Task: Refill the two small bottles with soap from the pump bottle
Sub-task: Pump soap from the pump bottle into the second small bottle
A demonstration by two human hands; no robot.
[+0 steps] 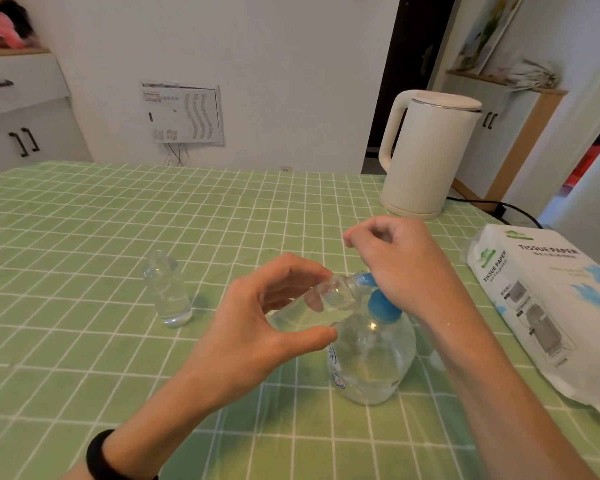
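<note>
Closest to the camera, a black wristband (pixel 99 455) is seen on the left forearm, low over the near edge of the worktop (pixel 84 237). The worktop is covered by a green cloth with a white grid. Behind it a white wall is seen, with a panel (pixel 182 114) fixed low on it, and a white cabinet (pixel 21 109) stands at the far left.

One small bottle (pixel 312 306), clear and uncapped, is gripped between thumb and curled fingers of the left hand (pixel 257 327). It is tilted, with its mouth held against the blue nozzle (pixel 364 280) of the pump bottle (pixel 371 362). Clear liquid is pooled along its lower side. The pump bottle stands upright just right of centre, and clear liquid is seen in its lower part. Its blue pump head (pixel 383 306) is touched by the heel of the right hand (pixel 402 265), whose fingers are curled with nothing held in them.

The second small bottle (pixel 168 292) stands upright and uncapped to the left, well apart from the hands; its fill level cannot be told.

A white kettle (pixel 426 154) is set near the far right edge, and a tissue pack (pixel 548 306) lies along the right edge. Bare cloth is left across the left and far side.
</note>
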